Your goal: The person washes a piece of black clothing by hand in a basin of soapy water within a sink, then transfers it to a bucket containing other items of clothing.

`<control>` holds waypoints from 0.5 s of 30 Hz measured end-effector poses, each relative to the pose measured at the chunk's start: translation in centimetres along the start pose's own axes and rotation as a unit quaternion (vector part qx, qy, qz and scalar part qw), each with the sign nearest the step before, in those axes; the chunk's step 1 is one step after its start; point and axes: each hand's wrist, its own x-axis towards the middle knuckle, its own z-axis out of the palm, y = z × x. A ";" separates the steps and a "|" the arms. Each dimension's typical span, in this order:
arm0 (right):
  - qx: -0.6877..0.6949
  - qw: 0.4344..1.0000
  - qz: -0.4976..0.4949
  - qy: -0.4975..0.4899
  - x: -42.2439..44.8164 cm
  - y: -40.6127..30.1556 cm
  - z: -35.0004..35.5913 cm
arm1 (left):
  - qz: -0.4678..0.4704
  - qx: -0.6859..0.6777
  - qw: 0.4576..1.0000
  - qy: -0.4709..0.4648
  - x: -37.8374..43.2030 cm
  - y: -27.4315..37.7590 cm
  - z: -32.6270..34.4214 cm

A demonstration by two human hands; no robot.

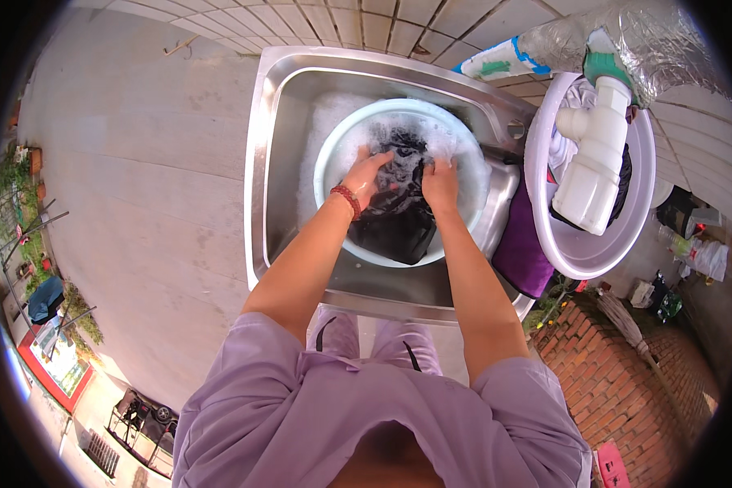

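A black cloth item [396, 235] lies in soapy water inside a pale blue round basin [322, 174]. White suds cover much of the water around it. The basin stands in a stainless steel sink [257, 183], with more foam outside the basin on its left. My left hand [366, 175], with a red beaded bracelet at the wrist, is at the cloth's left side, thumb and fingers spread. On the opposite side my right hand [440, 186] reaches down at the cloth's right edge. Its fingertips are hidden in suds, so its grip on the cloth is unclear.
Right of the sink stands a pale lilac tub [585, 259] holding cloth items, partly hidden by a white plastic pipe fitting [595, 165]. A purple cloth [523, 238] hangs over the sink's right side. A tiled wall [360, 27] rises behind. A broom [625, 323] lies by brickwork.
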 end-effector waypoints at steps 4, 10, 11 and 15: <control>0.135 0.974 -0.181 -0.035 -7.9 -14.9 -7.0 | -0.113 -0.135 0.973 -0.147 -2.5 2.5 -2.7; 0.143 0.972 -0.168 0.079 -4.9 -12.8 -5.2 | -0.039 -0.192 0.980 -0.024 -2.5 -0.4 -0.3; 0.172 0.975 -0.113 0.084 -2.9 -11.2 -4.4 | -0.020 -0.160 0.986 0.049 -2.1 -1.1 0.0; 0.122 0.990 0.075 0.010 -0.7 -3.6 -3.2 | 0.097 0.048 0.994 -0.008 -2.8 -0.4 0.5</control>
